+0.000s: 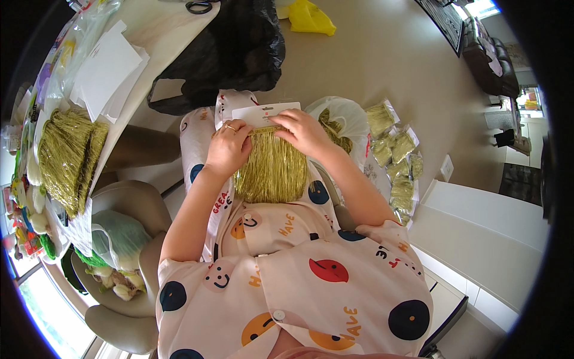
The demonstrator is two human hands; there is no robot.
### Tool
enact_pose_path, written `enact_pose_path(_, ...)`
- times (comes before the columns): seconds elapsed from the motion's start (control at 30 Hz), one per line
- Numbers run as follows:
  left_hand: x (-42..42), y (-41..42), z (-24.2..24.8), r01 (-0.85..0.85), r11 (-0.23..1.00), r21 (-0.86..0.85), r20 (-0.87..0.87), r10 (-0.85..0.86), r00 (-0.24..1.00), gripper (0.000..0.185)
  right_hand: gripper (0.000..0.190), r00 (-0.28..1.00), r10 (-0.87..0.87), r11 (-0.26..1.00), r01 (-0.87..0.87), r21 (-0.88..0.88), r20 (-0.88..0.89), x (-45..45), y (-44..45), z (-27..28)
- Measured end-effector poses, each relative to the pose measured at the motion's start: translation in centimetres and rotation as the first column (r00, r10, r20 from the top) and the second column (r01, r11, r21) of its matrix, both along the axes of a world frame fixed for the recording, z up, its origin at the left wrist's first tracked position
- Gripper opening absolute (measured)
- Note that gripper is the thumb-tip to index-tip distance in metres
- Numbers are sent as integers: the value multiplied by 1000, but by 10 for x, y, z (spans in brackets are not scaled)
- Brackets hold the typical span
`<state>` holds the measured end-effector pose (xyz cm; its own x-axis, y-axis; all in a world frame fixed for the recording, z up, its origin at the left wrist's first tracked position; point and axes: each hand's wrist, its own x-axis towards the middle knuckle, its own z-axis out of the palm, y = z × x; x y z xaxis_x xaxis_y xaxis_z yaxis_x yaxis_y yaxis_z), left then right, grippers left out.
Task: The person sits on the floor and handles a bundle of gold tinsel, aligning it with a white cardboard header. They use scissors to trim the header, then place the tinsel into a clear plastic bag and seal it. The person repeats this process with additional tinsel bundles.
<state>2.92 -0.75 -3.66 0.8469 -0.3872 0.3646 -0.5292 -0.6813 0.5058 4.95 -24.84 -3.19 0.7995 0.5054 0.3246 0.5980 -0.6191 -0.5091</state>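
Observation:
Across my lap lies a gold tinsel fringe (276, 170), its strands hanging down toward my waist. Its top band runs along the lower edge of a white header card (264, 116), which has a hanging slot and small print. My left hand (229, 146) grips the left end of the band and card, a ring on one finger. My right hand (305, 132) lies over the right part, thumb on the fringe and fingers on the card. Just beyond my right hand, more gold fringe (335, 130) sits in a translucent plastic bag (356, 119).
On the table (179, 33) at left lie white cards (110, 67), a gold fringe bundle (69, 157) and scissors (198, 7). A black plastic bag (233, 49) hangs by its edge. Several packaged fringes (401, 166) lie on the floor at right. A chair (130, 197) holds a bag.

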Motion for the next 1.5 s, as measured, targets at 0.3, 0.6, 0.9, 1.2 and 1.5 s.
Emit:
enact_pose_path(0.3, 15, -17, 16, 51, 998, -38, -9, -51, 999, 20, 18, 973, -33, 990, 63, 126, -229, -2, -33, -1)
enact_pose_path(0.6, 20, -27, 7, 207, 978, 32, -46, -205, 978, 23, 23, 996, -47, 999, 47, -4, -76, -8, -24, -2)
enact_pose_path(0.9, 20, -18, 0, 244, 969, 35, -10, -244, 970, 28, 21, 992, -26, 997, 35, -70, 124, -12, -15, -11)
enact_pose_path(1.2, 1, -11, 9, 81, 955, -286, -169, -134, 976, 26, 37, 798, -117, 687, 494, 532, -591, -6, -34, -39)
enact_pose_path(1.5, -42, 0, 42, -264, 724, -638, -451, -73, 889, 24, 30, 603, -43, 622, 640, 451, -797, -8, -12, 16)
